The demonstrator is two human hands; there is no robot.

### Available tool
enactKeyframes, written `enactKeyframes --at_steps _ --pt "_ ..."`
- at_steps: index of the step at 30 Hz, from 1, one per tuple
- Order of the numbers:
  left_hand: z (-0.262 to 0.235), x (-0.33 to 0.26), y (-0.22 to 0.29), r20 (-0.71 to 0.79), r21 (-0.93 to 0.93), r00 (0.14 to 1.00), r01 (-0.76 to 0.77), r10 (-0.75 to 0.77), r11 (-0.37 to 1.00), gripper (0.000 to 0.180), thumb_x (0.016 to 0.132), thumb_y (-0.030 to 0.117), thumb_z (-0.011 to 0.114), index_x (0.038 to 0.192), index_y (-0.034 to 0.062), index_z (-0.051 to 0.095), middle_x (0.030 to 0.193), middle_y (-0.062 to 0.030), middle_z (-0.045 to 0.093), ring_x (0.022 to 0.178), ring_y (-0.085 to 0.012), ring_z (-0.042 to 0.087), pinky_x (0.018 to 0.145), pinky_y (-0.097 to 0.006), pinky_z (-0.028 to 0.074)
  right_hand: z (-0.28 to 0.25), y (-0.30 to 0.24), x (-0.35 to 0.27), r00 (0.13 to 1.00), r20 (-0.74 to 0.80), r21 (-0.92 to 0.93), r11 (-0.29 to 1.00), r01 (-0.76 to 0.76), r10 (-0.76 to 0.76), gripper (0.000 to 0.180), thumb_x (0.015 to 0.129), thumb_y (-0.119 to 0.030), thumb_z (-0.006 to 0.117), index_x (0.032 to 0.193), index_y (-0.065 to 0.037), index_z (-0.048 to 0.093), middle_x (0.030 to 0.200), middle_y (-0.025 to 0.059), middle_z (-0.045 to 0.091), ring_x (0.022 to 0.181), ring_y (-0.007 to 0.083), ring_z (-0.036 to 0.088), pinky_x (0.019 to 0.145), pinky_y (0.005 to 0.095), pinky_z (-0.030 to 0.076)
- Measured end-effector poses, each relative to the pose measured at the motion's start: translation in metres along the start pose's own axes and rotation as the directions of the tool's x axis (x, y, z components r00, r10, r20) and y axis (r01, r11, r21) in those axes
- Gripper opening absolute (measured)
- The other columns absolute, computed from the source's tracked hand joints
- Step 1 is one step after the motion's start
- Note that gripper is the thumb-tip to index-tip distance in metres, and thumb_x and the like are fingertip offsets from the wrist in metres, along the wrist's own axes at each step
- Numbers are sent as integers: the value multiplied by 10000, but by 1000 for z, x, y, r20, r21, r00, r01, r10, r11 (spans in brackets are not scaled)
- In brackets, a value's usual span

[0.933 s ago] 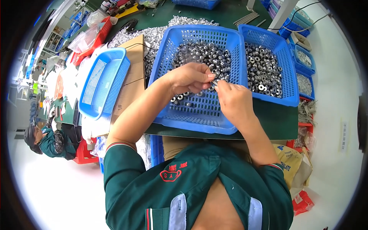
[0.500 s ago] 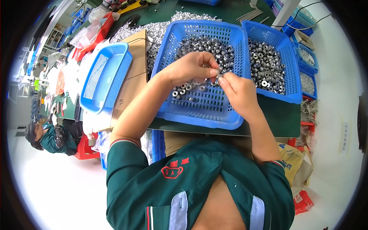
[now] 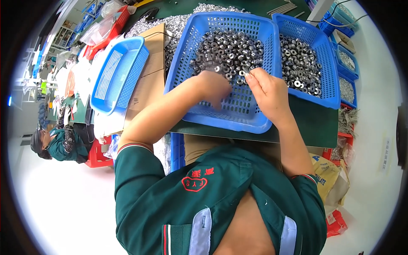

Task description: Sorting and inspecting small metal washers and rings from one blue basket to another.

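Observation:
A blue perforated basket [image 3: 199, 121] sits in front of me, with many small metal ring-shaped parts [image 3: 231, 51] heaped toward its far side. Over its near left part is my left hand [image 3: 212, 87], smeared by motion, so its fingers and anything in them cannot be made out. My right hand [image 3: 268, 90] is above the basket's right side, thumb and fingertips pinched together. At their tips shows a small shiny metal piece [image 3: 246, 71], its exact kind too small to tell.
To the right stands a second blue basket [image 3: 329, 80] of similar metal parts. An empty blue basket [image 3: 111, 78] lies on cardboard [image 3: 148, 76] at left. Loose silvery parts [image 3: 170, 25] are piled behind. Thin metal rods [image 3: 282, 8] lie at the back. Another person [image 3: 59, 142] sits far left.
My hands were together at the fingertips and have come apart. The left hand has moved down and left over the basket; the right keeps its pinch. The whole view has shifted slightly.

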State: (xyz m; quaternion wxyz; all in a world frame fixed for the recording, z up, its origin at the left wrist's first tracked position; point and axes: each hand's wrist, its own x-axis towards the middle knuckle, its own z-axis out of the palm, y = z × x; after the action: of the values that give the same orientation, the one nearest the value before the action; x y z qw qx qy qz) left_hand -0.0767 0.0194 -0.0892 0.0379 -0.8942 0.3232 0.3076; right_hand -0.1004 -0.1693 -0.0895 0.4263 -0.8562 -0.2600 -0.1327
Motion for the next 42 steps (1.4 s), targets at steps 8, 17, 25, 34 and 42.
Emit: enactKeyframes --at_steps 8,17,25,34,42 --pt "10 6 11 4 142 992 121 -123 982 224 699 216 753 854 68 691 844 -111 692 835 -292 679 680 -404 541 -2 1 0 1000 9 -6 1000 26 -26 193 918 -209 572 822 -42 572 583 129 528 502 282 534 479 355 391" --pt "-17 -3 -8 -328 -499 944 -183 11 847 149 824 149 637 832 3 612 757 -96 648 656 -245 610 608 -333 475 -3 -1 2 1000 -12 32 999 -4 4 226 907 -220 571 758 -55 531 581 144 542 536 345 554 477 427 394" --pt "-26 -10 -15 -313 -861 949 -300 -36 -410 88 838 80 583 879 43 514 801 -140 616 533 -109 435 472 -219 289 -3 -1 0 993 -45 222 970 -97 110 195 926 -205 534 814 -47 561 626 137 578 553 326 578 500 391 416" --pt "-26 -12 -13 -444 -878 896 -435 3 -199 121 884 112 643 914 81 530 789 -69 640 674 -78 579 506 -190 346 -2 0 1 1000 9 49 999 -22 21 203 905 -199 551 761 -57 529 589 137 549 538 337 559 485 422 399" --pt "-18 -5 -18 -433 -895 901 -431 -6 -112 122 890 124 639 925 40 557 746 -68 637 574 -71 531 473 -191 334 -1 -2 1 998 -2 -11 998 66 -66 188 880 -175 571 749 -57 507 609 135 552 561 337 569 491 428 410"
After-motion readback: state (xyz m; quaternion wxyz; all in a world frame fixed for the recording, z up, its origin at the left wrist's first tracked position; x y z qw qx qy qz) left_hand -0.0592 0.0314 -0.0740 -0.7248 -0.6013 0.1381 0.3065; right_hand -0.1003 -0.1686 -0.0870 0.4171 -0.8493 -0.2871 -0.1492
